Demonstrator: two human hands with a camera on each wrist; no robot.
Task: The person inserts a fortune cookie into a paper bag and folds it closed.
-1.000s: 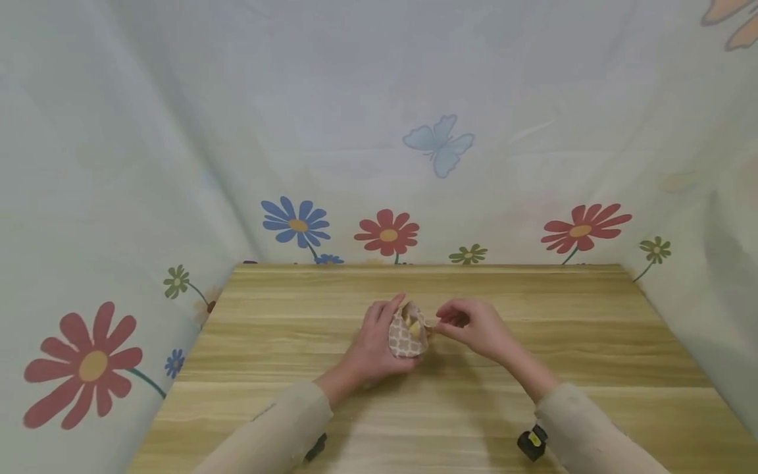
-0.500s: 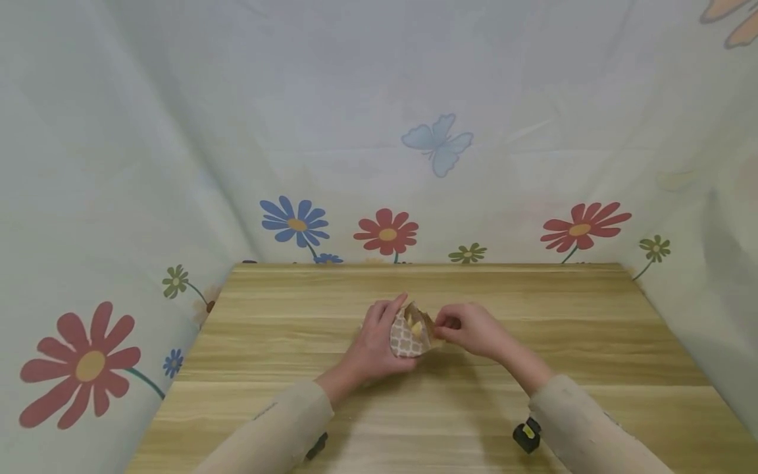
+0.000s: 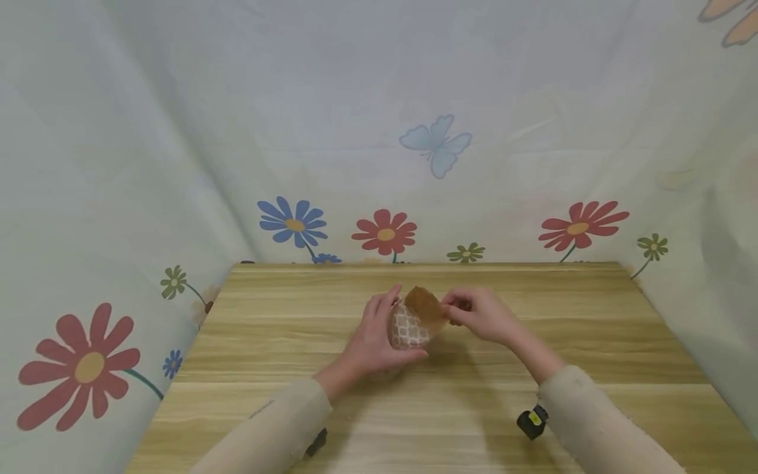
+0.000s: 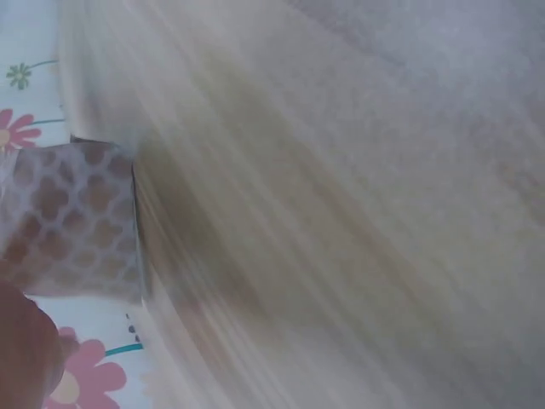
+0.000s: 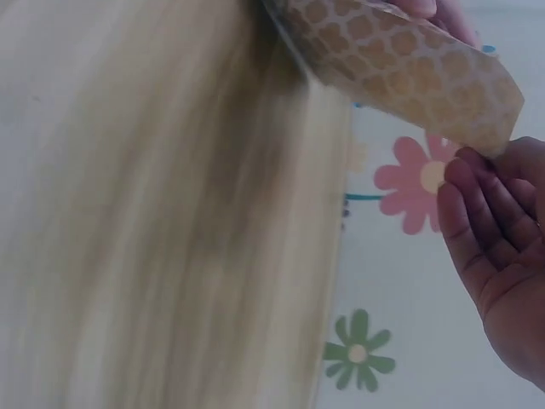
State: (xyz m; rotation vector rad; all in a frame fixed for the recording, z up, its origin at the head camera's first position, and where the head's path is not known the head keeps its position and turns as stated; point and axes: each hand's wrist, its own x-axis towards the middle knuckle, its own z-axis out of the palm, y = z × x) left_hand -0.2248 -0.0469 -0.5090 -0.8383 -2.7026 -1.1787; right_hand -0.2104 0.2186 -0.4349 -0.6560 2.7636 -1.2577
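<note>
A small paper bag with a white lattice pattern on tan is held over the middle of the table. My left hand grips it from the left, thumb along the near side and fingers at the far side. At its upper right, a plain brown flap stands up and covers the mouth. My right hand pinches the edge of this flap. In the right wrist view, the bag stretches to a corner between the thumb and fingertips of my right hand. The bag's contents are hidden.
The wood-grain table reaches back to a pale curtain printed with flowers and a butterfly. Small black devices hang under both sleeves, the plainer one being the right device.
The brown flap has been drawn up and right by my right hand, hiding the bag's mouth, where pale yellow pieces showed earlier. My left hand keeps its grip almost in place.
</note>
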